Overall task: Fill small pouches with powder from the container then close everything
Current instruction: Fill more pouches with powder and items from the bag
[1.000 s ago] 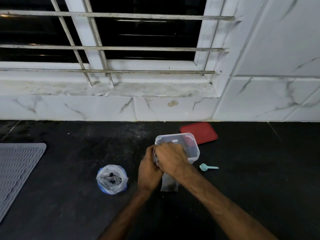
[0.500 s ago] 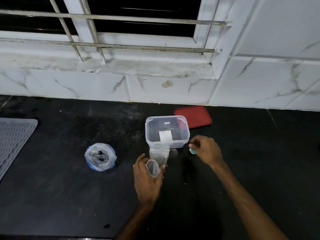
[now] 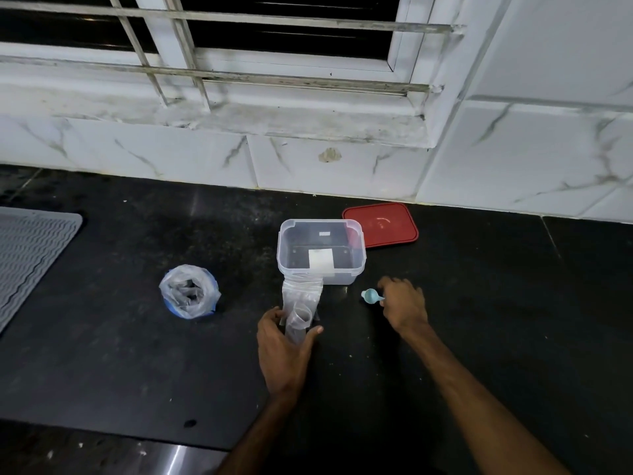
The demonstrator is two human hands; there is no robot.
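A clear plastic container (image 3: pixel 356 258) with a white label stands open on the black counter, its red lid (image 3: pixel 381 225) lying behind it to the right. My left hand (image 3: pixel 282 347) holds a small clear pouch (image 3: pixel 298 318) with its mouth open, just in front of the container. More clear pouches (image 3: pixel 301 293) lie flat between the pouch and the container. My right hand (image 3: pixel 404 305) pinches the handle of a small light-blue scoop (image 3: pixel 370 296), right of the container. A plastic bag (image 3: pixel 189 291) holding dark contents sits to the left.
A grey ribbed mat (image 3: pixel 30 252) lies at the far left of the black counter (image 3: pixel 513 303). White marble tiles and a barred window sill (image 3: pixel 239 118) rise behind. The counter's front edge (image 3: pixel 137 437) runs along the bottom left.
Both hands came away from the container's rim. The left hand now holds an open pouch lower down; the right hand moved right and took hold of the blue scoop.
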